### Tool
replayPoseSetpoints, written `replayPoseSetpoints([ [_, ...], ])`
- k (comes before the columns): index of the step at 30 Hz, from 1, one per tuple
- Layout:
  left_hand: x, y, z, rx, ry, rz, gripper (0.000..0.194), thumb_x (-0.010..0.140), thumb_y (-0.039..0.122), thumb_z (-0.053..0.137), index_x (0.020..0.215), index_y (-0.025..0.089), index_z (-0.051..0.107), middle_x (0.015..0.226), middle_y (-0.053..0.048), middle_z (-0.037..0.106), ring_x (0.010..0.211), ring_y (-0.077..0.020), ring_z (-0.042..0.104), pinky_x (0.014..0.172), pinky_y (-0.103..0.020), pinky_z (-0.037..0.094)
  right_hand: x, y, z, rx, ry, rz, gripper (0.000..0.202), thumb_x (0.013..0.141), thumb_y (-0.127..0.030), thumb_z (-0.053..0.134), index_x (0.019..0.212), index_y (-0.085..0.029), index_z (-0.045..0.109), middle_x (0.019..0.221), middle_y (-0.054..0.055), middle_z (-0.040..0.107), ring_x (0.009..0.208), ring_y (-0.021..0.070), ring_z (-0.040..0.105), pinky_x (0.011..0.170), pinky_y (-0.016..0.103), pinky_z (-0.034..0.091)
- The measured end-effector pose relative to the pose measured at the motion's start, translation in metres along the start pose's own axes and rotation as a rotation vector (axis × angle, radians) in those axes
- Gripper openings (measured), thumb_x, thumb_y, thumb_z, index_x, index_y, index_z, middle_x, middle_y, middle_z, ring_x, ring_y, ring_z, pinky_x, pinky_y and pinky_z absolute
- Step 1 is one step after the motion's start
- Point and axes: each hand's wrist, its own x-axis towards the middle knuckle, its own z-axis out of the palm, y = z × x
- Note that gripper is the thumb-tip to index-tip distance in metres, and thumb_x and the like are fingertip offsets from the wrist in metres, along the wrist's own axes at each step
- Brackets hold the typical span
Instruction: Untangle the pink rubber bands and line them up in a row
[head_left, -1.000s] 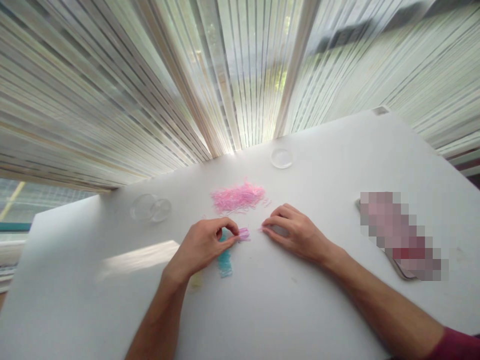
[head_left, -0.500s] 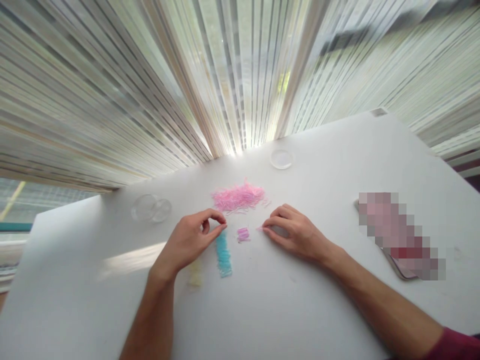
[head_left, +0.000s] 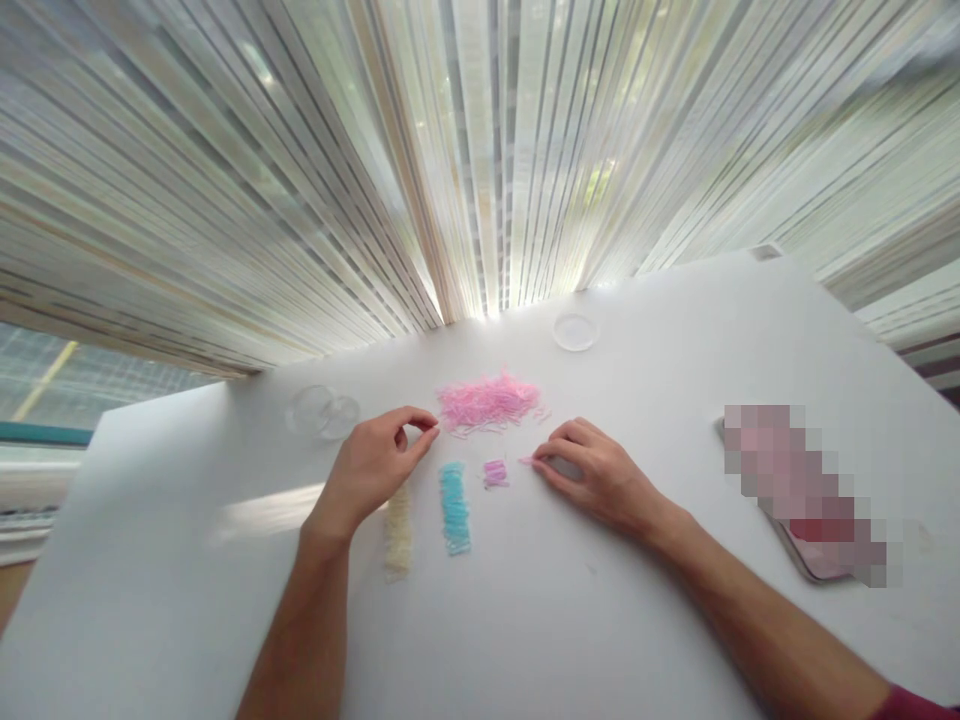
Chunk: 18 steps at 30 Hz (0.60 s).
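A thin pink strip (head_left: 526, 460) sticks out from the pinched fingertips of my right hand (head_left: 596, 470). Just left of it lies a short row of purple-pink strips (head_left: 496, 473) on the white table. My left hand (head_left: 369, 465) is closed in a pinch beside the left end of a loose pile of pink strips (head_left: 491, 402); whether anything is between its fingertips is too small to make out. Below that hand lie a column of blue strips (head_left: 454, 508) and a column of pale yellow strips (head_left: 398, 540), whose upper end the hand partly covers.
Two clear round dishes or lids (head_left: 313, 412), overlapping, are at the back left of the table (head_left: 525, 640). Another clear round lid (head_left: 576, 332) lies near the back edge. On the right is a pink, partly pixelated flat object (head_left: 806, 500). Striped curtains (head_left: 480, 150) hang behind.
My left hand has drawn left, away from the top of the blue column, uncovering it and more of the yellow one. My right hand still pinches the pink strip. The view has shifted slightly.
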Motion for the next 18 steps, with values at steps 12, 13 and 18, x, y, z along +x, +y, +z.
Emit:
replayPoseSetpoints([
  [12,-0.006,-0.013,-0.009,0.174,-0.037,-0.059,0.030,0.083,0.029,0.055,0.109,0.027,0.070,0.108,0.001,0.072,0.077,-0.0180,0.062,0.070,-0.030,0.044,-0.001,0.001,0.000,0.021,-0.004,0.006,0.008,0.095,-0.023,0.060,0.093,-0.021,0.068,0.087,0.006,0.064,0.083,0.0200,0.059,0.073,0.034,0.051],
  [13,-0.006,-0.015,-0.010,0.176,-0.034,-0.063,0.030,0.084,0.031,0.055,0.109,0.027,0.070,0.107,0.001,0.071,0.077,-0.0181,0.062,0.070,-0.030,0.044,-0.001,0.001,0.000,0.024,-0.006,0.007,0.008,0.095,-0.022,0.060,0.093,-0.021,0.068,0.087,0.006,0.064,0.083,0.0200,0.059,0.074,0.034,0.051],
  [18,-0.001,-0.017,-0.006,0.131,-0.056,-0.028,0.026,0.089,0.039,0.053,0.099,0.027,0.074,0.102,-0.001,0.070,0.084,-0.0195,0.063,0.072,-0.030,0.044,-0.002,0.002,0.000,0.040,-0.007,0.003,0.007,0.095,-0.022,0.061,0.095,-0.020,0.068,0.088,0.006,0.064,0.083,0.0196,0.058,0.074,0.034,0.051],
])
